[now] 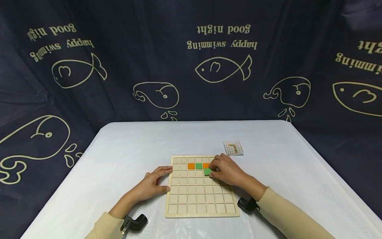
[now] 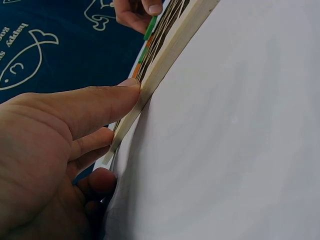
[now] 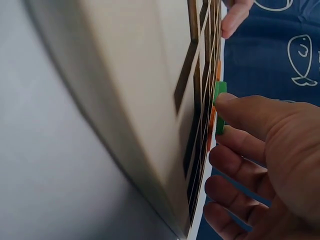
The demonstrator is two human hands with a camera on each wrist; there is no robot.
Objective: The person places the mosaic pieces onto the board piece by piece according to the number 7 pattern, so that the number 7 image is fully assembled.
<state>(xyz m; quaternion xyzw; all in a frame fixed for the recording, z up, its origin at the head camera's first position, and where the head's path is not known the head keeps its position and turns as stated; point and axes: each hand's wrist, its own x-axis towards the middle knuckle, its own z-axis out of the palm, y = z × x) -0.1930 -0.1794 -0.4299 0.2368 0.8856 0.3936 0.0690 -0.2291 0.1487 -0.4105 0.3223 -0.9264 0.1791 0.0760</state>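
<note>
A light wooden grid board (image 1: pixel 192 199) lies on the table. In its upper part sit an orange tile (image 1: pixel 191 166), a green tile (image 1: pixel 198 166) and a second orange tile (image 1: pixel 206 165) side by side. My right hand (image 1: pixel 226 170) pinches another green tile (image 3: pixel 220 107) between thumb and index finger, just below the right-hand orange one; in the right wrist view it is raised above the board's surface. My left hand (image 1: pixel 150 186) rests against the board's left edge, thumb and fingers spread apart, with the thumb (image 2: pixel 112 100) touching the rim in the left wrist view.
Beyond the board's top right corner lies a small card (image 1: pixel 233 148) printed with a coloured grid pattern. A white cloth (image 1: pixel 143 139) covers the table. Behind it hangs a dark curtain (image 1: pixel 119 99) with fish and whale drawings.
</note>
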